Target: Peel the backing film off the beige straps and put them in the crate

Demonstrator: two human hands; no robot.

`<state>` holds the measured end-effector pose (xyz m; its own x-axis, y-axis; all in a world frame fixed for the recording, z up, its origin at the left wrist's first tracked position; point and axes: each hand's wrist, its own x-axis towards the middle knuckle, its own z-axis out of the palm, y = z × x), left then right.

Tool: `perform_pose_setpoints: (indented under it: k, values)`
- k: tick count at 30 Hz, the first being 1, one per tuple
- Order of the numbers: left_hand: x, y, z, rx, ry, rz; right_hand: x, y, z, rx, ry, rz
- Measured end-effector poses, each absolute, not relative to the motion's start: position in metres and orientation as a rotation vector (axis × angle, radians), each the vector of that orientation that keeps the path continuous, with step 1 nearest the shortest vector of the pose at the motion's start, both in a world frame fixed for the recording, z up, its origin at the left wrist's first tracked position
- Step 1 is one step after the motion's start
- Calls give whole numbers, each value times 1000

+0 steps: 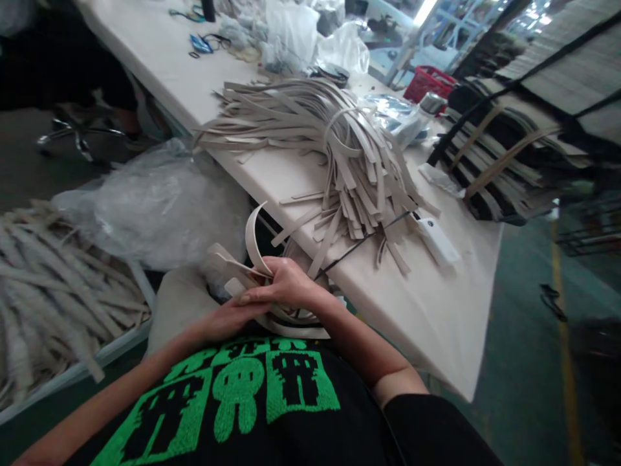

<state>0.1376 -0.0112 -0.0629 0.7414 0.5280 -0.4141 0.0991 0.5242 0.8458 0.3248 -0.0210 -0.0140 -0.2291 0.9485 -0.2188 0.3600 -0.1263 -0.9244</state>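
Close to my body, below the table's near edge, both hands meet around a small bunch of beige strips [253,239]. My right hand [290,283] is closed over the strips, and one strip curls upward from it. Beneath and beside it lies my left hand [245,312], its fingers closed against the same bunch and partly hidden. Several strip ends stick out to the left of the hands, while other lengths loop below them against the black shirt. On the table, a large heap of similar beige strips [347,145] spreads out, some ends hanging toward my hands.
The pale table [460,310] runs diagonally. On it are a white device [438,241], a bottle [418,123], a red basket [429,83] and blue-handled scissors [200,44]. Left are a clear plastic bag [169,200] and a crate of strips [53,291]. Strapped stacks [509,142] stand right.
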Motion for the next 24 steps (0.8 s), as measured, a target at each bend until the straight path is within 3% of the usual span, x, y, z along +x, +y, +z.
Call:
perform_pose_setpoints:
  k: [2, 5, 10, 14, 20, 24]
  values:
    - [149, -9, -67, 1044, 619, 221, 326, -20, -17, -1471, -1773, 1213]
    - [158, -10, -74, 1088, 545, 147, 327, -23, -29, -1247, -1831, 1299]
    - [153, -15, -88, 994, 457, 79, 322, -36, -53, -1149, -1360, 1734]
    - [134, -6, -110, 870, 382, 71, 325, -40, -61, -1311, -1052, 1651]
    - [112, 29, -179, 602, 1235, 191, 328, -33, -74, -1421, -864, 1372]
    - [122, 63, -222, 666, 1457, 171, 325, -28, -83, -1463, -875, 1322]
